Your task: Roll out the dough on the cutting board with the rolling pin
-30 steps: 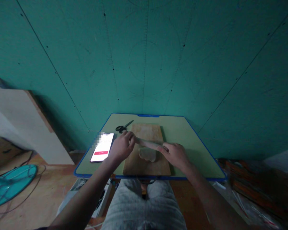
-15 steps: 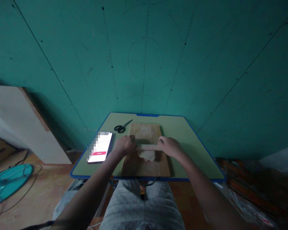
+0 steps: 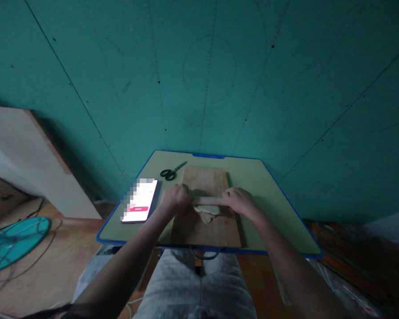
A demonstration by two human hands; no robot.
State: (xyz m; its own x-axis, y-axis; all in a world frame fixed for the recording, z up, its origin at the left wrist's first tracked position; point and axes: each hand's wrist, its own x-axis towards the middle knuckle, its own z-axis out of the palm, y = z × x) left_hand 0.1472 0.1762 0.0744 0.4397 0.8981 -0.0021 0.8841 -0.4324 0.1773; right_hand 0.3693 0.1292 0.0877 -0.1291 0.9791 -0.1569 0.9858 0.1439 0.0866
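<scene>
A pale rolling pin (image 3: 208, 201) lies crosswise over a wooden cutting board (image 3: 206, 235). My left hand (image 3: 177, 196) is closed round its left end, and my right hand (image 3: 240, 200) grips the right end. Just on the near side of the pin sits a piece of whitish dough (image 3: 207, 213), with an uneven lower edge. Part of the dough may be hidden under the pin; I cannot tell how much.
The board rests on a small blue-edged table (image 3: 279, 221). Left of it are black-handled scissors (image 3: 168, 174) and a phone (image 3: 140, 201) with its screen lit. A green wall (image 3: 199, 88) rises behind the table. A turquoise round object (image 3: 16, 243) with cords stands at the left.
Less of the dough shows on the near side of the pin, and its shape looks more folded. Both hands keep their grip. The whole view has shifted slightly.
</scene>
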